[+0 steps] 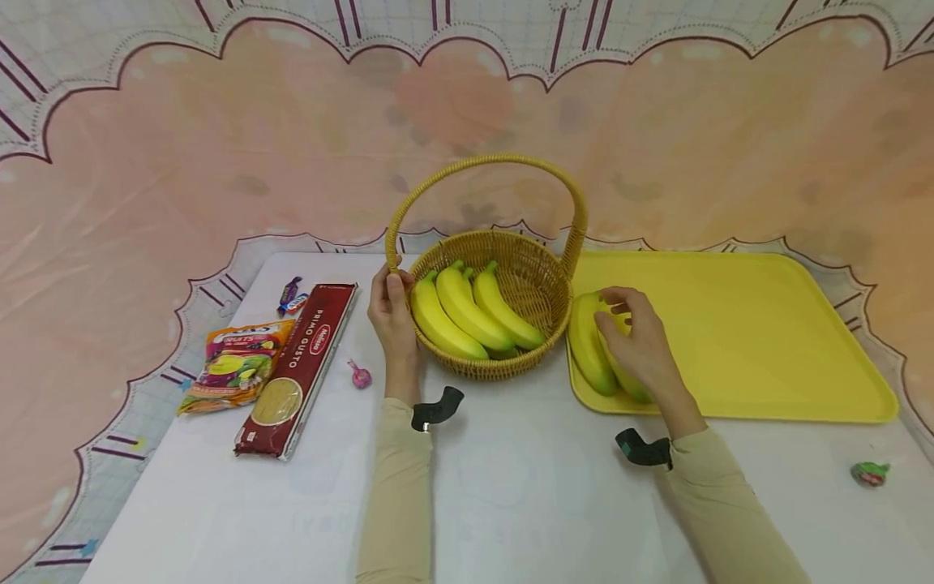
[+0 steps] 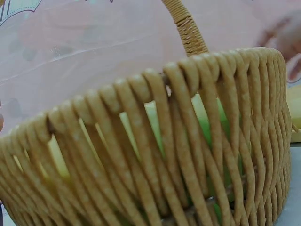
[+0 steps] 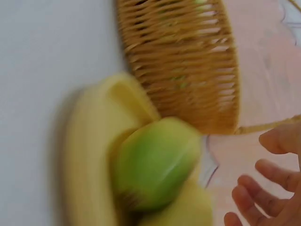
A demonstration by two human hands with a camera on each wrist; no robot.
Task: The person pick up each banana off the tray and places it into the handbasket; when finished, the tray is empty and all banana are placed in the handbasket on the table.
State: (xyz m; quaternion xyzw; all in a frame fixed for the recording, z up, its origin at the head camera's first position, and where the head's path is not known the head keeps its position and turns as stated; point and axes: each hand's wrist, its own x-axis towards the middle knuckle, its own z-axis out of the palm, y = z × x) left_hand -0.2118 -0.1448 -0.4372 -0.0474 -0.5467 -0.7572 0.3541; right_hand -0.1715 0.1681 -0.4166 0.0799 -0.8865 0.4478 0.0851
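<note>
I steady the woven wicker basket [image 1: 511,316] with my left hand [image 1: 392,312] curled on its rim, while my right hand [image 1: 638,341], fingers loosely spread, rests over the yellow-green banana bunch [image 1: 589,345] on the yellow plastic tray [image 1: 766,341]. Next I'd close firmly around that smooth, curved fruit.

Looks like a staged recording setup, not a real kitchen: a white table [image 1: 511,503] boxed in by a printed pink backdrop [image 1: 182,162] with scalloped borders, and groceries laid out like props, a wicker basket [image 1: 536,284] of bananas [image 1: 467,312], a yellow tray [image 1: 766,341], a spaghetti box [image 1: 299,369], a snack bag [image 1: 233,365].
</note>
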